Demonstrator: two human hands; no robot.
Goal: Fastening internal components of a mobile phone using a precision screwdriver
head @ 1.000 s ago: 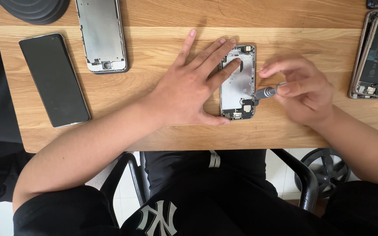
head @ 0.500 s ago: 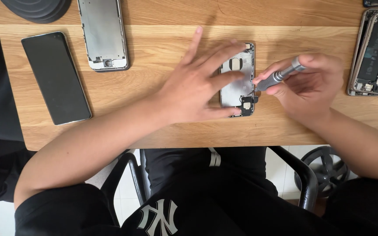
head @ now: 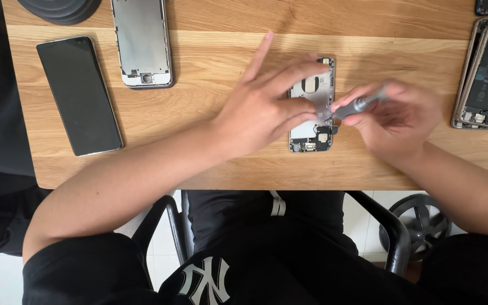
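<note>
Dark rectangular phone screen lying face-up at table's left, glossy black, unlit, silver edge

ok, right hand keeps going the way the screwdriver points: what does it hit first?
The opened phone: the right hand aims its screwdriver left and down at the phone's right edge. The left hand lies just beyond, though depth is unclear.

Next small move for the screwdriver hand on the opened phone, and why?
Probably a small twist of the grey precision screwdriver in place. Its tip sits at the right edge of the opened silver phone chassis, pinched by the right hand, while the left hand presses flat on the chassis against the light wooden table. Whether the tip is seated in a screw cannot be told.
</note>
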